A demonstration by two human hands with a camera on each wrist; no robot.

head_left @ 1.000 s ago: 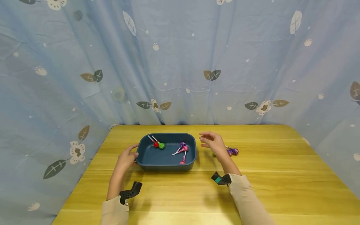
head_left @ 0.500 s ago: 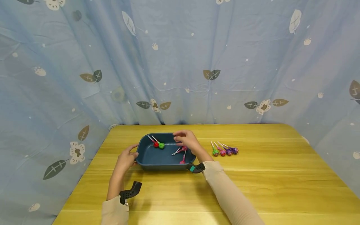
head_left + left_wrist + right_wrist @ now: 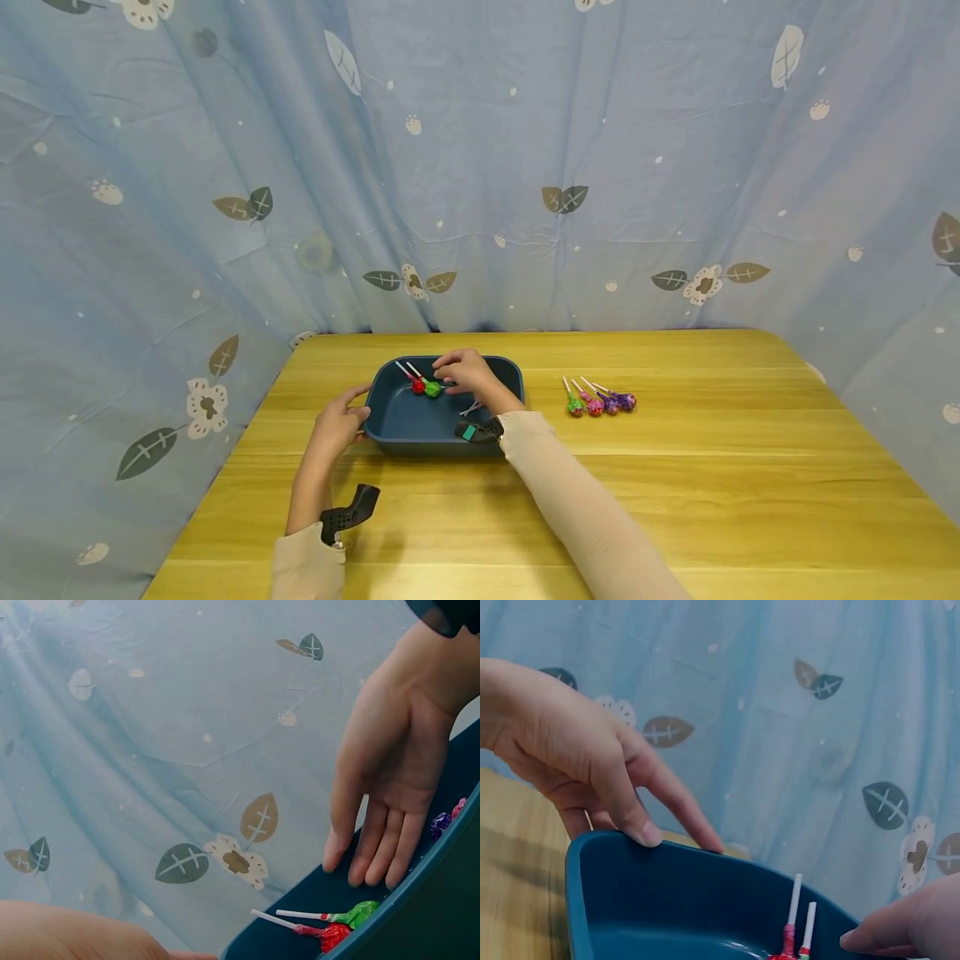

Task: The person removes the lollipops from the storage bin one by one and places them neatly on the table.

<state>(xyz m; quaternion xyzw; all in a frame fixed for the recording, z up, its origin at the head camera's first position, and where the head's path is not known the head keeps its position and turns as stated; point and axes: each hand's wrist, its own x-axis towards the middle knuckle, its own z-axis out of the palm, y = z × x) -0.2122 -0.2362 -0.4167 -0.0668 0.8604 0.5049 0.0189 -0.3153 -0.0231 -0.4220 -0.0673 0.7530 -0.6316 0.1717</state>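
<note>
A dark blue rectangular box point(image 3: 420, 447) sits on the table. My left hand point(image 3: 335, 422) holds its left end, thumb on the rim and other fingers along the outside, as the right wrist view shows. Over the inside of the box hovers my right hand point(image 3: 468, 372), fingers loosely extended and nothing in them. Close to those fingertips lie a green lollipop point(image 3: 432, 389) and a red lollipop point(image 3: 418, 386), sticks leaning on the back wall. A purple lollipop point(image 3: 441, 823) and a pink lollipop point(image 3: 459, 807) show at the box's other end, mostly hidden by my right hand in the head view.
Right of the box, several lollipops lie in a row on the wooden table point(image 3: 712, 467): a green one point(image 3: 575, 407), a pink one point(image 3: 595, 407) and two purple ones. A patterned blue curtain point(image 3: 480, 167) hangs behind the table.
My right hand has moved left, from beside the box over its right end to near the green and red lollipops. The row on the table has come into full view. My left hand stays put.
</note>
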